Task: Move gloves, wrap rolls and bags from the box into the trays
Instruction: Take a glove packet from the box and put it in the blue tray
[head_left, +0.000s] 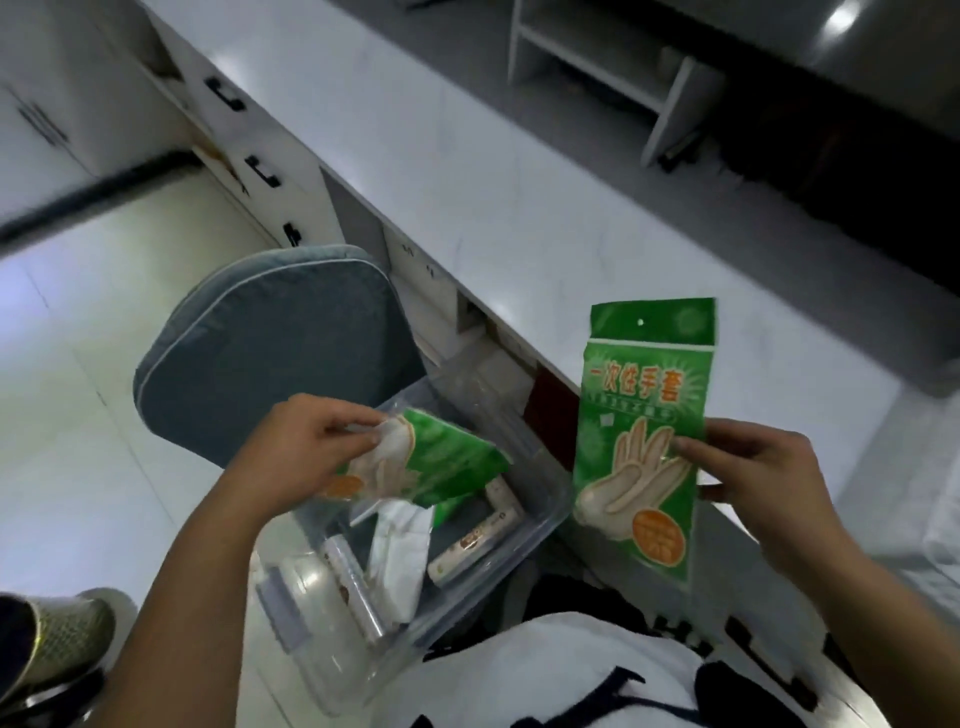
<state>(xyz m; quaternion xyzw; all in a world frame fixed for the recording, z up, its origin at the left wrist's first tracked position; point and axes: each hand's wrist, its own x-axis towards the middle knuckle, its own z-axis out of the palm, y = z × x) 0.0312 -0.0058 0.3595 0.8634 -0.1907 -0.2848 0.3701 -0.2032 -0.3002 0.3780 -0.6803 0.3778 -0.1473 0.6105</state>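
Observation:
A clear plastic box (540, 525) sits on a chair below me. Inside lie wrap rolls (475, 540), a clear film roll (358, 592) and white bags (400, 561). My left hand (311, 447) pinches a green glove packet (441, 462) just above the box. My right hand (753, 467) grips another green glove packet (644, 431) by its right edge, held upright over the counter's edge, to the right of the box.
A long white counter (467, 171) runs diagonally from top left to right. A grey-blue cushioned chair back (270, 343) stands behind the box. White drawers with black handles (262, 171) are under the counter. An open shelf unit (613, 73) is at the top.

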